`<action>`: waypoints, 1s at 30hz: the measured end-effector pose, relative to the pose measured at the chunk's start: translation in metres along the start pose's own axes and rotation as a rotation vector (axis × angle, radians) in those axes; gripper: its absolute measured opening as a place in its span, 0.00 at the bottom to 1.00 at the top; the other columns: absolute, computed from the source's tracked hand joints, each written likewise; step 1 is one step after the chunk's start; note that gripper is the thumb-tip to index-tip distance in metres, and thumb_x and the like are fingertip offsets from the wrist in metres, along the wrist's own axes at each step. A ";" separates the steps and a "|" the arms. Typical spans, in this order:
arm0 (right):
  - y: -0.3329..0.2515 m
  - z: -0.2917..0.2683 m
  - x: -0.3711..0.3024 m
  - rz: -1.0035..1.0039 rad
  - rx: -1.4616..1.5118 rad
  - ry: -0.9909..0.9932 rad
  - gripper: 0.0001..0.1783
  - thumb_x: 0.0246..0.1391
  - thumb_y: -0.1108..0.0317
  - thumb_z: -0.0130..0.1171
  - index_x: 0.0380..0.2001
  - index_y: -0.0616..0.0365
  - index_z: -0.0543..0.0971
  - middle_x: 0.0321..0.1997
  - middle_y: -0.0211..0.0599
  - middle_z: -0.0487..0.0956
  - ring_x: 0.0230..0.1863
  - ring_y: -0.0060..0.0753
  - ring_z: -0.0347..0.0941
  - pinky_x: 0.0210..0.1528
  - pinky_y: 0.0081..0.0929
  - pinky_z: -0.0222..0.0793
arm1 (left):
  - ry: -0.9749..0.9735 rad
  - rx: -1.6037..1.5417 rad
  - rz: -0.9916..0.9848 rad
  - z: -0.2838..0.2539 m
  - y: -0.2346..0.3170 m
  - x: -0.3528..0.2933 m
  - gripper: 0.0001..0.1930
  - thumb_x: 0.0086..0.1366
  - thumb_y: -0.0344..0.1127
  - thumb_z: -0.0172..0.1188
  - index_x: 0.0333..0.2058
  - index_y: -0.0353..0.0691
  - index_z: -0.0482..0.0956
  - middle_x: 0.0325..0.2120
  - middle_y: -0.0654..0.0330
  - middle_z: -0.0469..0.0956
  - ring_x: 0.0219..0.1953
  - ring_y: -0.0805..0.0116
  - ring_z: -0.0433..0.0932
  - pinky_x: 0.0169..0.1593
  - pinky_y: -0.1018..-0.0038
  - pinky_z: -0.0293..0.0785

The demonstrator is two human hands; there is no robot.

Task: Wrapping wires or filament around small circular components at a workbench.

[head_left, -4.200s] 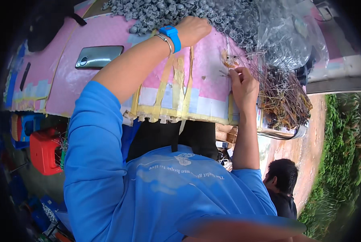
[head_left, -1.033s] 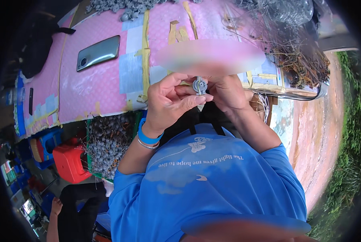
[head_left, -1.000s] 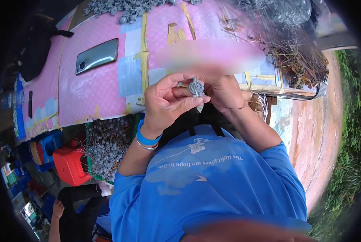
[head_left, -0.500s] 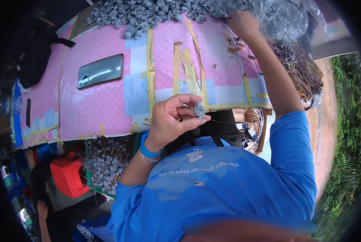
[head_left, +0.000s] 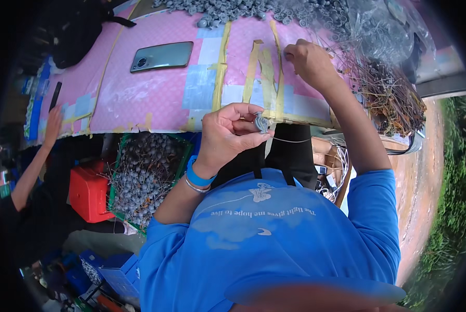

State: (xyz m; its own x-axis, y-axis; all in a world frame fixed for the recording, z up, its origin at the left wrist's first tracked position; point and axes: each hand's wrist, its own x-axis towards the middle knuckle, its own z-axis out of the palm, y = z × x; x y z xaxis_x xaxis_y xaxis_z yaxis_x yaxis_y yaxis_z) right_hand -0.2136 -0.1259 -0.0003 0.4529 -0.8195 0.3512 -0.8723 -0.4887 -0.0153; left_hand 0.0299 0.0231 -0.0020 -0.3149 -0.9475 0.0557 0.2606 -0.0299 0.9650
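My left hand [head_left: 223, 131] pinches a small grey plastic piece [head_left: 262, 123] with rounded ridges between thumb and fingers, just off the table's near edge. A thin wire [head_left: 294, 141] trails from it to the right. My right hand [head_left: 312, 62] is over the pink-covered table [head_left: 155, 93], its fingers curled and pressed together. Whatever those fingers hold, if anything, is too small or hidden to make out. Beyond that hand spreads a heap of similar grey pieces [head_left: 316, 13] along the far side.
A phone [head_left: 162, 56] lies on the table. Bundled thin wires or stems [head_left: 391, 99] and clear plastic bags [head_left: 381, 34] are at right. Below left stand a green crate [head_left: 119, 177] of wired grey pieces and a red stool [head_left: 88, 192]. Another person's hand [head_left: 53, 125] reaches the table at far left.
My right hand has drawn back from the heap's edge toward me. My left hand still pinches the grey piece, now turned a little. The other person's hand has come up to the table. The whole view has shifted.
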 end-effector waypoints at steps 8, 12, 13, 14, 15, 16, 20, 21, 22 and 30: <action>-0.063 -0.037 -0.026 0.224 0.601 0.031 0.12 0.52 0.71 0.63 0.40 0.62 0.82 0.31 0.44 0.83 0.31 0.33 0.80 0.36 0.26 0.74 | 0.134 0.061 0.120 -0.002 0.002 -0.009 0.21 0.52 0.19 0.70 0.45 0.26 0.75 0.36 0.54 0.82 0.37 0.72 0.83 0.41 0.79 0.80; -0.120 -0.073 -0.078 0.320 1.136 0.009 0.12 0.55 0.76 0.63 0.43 0.65 0.81 0.36 0.34 0.83 0.38 0.20 0.78 0.44 0.19 0.74 | 0.119 0.119 0.223 -0.002 0.005 -0.012 0.21 0.52 0.20 0.69 0.46 0.28 0.76 0.37 0.55 0.83 0.37 0.73 0.83 0.41 0.78 0.80; -0.124 -0.074 -0.085 0.334 1.137 0.008 0.12 0.55 0.76 0.63 0.43 0.65 0.81 0.36 0.34 0.83 0.38 0.20 0.78 0.44 0.19 0.74 | 0.113 0.135 0.240 -0.002 0.005 -0.011 0.21 0.52 0.20 0.69 0.46 0.28 0.76 0.37 0.55 0.83 0.37 0.73 0.83 0.40 0.78 0.80; -0.127 -0.076 -0.091 0.330 1.186 0.002 0.12 0.55 0.76 0.64 0.43 0.65 0.81 0.37 0.34 0.82 0.39 0.21 0.78 0.45 0.20 0.74 | 0.107 0.151 0.258 -0.001 0.006 -0.010 0.20 0.53 0.20 0.69 0.46 0.29 0.76 0.37 0.55 0.83 0.37 0.73 0.83 0.40 0.78 0.80; -0.129 -0.076 -0.095 0.325 1.235 -0.004 0.12 0.54 0.76 0.64 0.44 0.64 0.81 0.39 0.33 0.82 0.41 0.21 0.77 0.47 0.20 0.73 | 0.115 0.185 0.272 0.001 0.006 -0.010 0.20 0.52 0.21 0.69 0.45 0.29 0.77 0.35 0.55 0.84 0.36 0.73 0.83 0.40 0.78 0.80; -0.130 -0.077 -0.097 0.335 1.236 -0.001 0.12 0.54 0.76 0.64 0.44 0.64 0.81 0.39 0.33 0.82 0.41 0.21 0.77 0.47 0.20 0.73 | 0.108 0.185 0.265 0.003 0.005 -0.009 0.20 0.52 0.21 0.69 0.45 0.29 0.77 0.35 0.55 0.84 0.36 0.73 0.83 0.40 0.78 0.80; -0.127 -0.077 -0.103 0.284 1.161 0.040 0.10 0.54 0.76 0.64 0.41 0.64 0.82 0.38 0.33 0.82 0.39 0.20 0.77 0.46 0.19 0.73 | 0.114 0.374 0.325 0.006 0.000 -0.009 0.21 0.49 0.22 0.70 0.44 0.32 0.78 0.32 0.56 0.85 0.33 0.74 0.84 0.38 0.79 0.80; -0.125 -0.076 -0.103 0.240 1.106 0.063 0.09 0.53 0.77 0.65 0.39 0.64 0.83 0.37 0.33 0.82 0.37 0.20 0.77 0.43 0.18 0.73 | 0.115 0.452 0.346 0.006 -0.001 -0.009 0.22 0.47 0.22 0.71 0.44 0.33 0.78 0.31 0.57 0.85 0.32 0.73 0.85 0.37 0.80 0.80; -0.126 -0.076 -0.105 0.244 1.107 0.062 0.09 0.53 0.77 0.65 0.39 0.64 0.83 0.37 0.33 0.82 0.37 0.20 0.77 0.43 0.18 0.73 | 0.112 0.451 0.342 0.007 -0.002 -0.009 0.22 0.47 0.22 0.71 0.44 0.33 0.78 0.31 0.57 0.85 0.32 0.73 0.85 0.37 0.80 0.80; -0.138 -0.074 -0.102 0.396 1.210 0.088 0.08 0.52 0.79 0.64 0.38 0.66 0.83 0.29 0.32 0.82 0.29 0.17 0.75 0.31 0.15 0.72 | 0.203 0.922 0.813 0.014 0.008 -0.005 0.18 0.42 0.19 0.68 0.35 0.36 0.77 0.23 0.60 0.78 0.22 0.69 0.82 0.24 0.77 0.77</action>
State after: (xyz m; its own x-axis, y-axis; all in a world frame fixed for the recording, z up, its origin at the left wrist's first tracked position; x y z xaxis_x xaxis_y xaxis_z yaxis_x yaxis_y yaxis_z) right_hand -0.1534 0.0475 0.0352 0.1475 -0.9713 0.1868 -0.1998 -0.2142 -0.9561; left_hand 0.0205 0.0317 0.0095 -0.1948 -0.6210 0.7592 -0.4489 0.7446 0.4939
